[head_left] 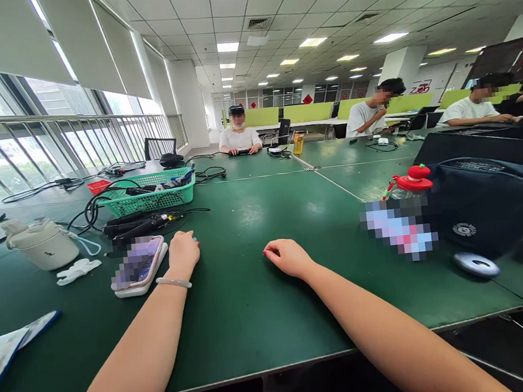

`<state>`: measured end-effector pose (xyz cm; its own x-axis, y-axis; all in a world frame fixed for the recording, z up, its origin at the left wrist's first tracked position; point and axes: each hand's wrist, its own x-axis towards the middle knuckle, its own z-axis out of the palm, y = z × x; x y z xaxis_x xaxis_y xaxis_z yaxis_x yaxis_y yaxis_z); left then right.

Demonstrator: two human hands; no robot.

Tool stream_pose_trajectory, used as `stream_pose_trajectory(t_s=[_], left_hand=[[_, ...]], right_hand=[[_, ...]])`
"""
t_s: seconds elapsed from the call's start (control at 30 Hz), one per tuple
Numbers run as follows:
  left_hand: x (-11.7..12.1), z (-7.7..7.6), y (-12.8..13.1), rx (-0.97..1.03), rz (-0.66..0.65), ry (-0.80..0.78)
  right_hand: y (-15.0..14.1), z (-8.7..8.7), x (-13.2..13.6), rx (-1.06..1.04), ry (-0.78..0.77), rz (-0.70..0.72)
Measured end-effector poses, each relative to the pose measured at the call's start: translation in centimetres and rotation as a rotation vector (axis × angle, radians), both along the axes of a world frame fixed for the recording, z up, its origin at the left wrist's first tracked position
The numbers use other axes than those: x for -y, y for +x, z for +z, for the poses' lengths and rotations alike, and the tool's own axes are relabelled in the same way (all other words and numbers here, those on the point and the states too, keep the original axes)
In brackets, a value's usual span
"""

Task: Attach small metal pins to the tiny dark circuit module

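My left hand (184, 254) rests on the green table, its fingers curled in. A pale bangle (173, 282) circles that wrist, and a tiny bluish spot at the fingers is too small to name. Just left of it lies a phone (140, 262) with a lit, blurred-out screen, on top of a white flat case (137, 290). My right hand (289, 256) lies on the table in a loose fist, red nails showing, with no object visible in it. Bare tabletop (240, 285) separates the two hands.
A green basket (150, 199) of cables stands beyond black cable gear (138, 226). Left are a cream bottle (45, 244) and white crumpled item (79, 271). Right are a red-lidded bottle (412, 183), dark bag (500, 202) and mouse (477, 265). Several people sit farther back.
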<state>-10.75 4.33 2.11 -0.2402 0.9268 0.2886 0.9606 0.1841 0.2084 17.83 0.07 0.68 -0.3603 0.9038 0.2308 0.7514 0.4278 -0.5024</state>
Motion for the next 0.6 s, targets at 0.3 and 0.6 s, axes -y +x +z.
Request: stream_pose_trajectory(t_s=[0.3, 0.6], left_hand=[[-0.4, -1.1, 0.9, 0.071, -0.014, -0.092], [0.5, -1.2, 3.0, 0.139, -0.198, -0.185]], right_hand=[[0.0, -0.2, -0.1, 0.022, -0.012, 0.061], [-0.2, -0.4, -0.2, 0.027, -0.053, 0.074]])
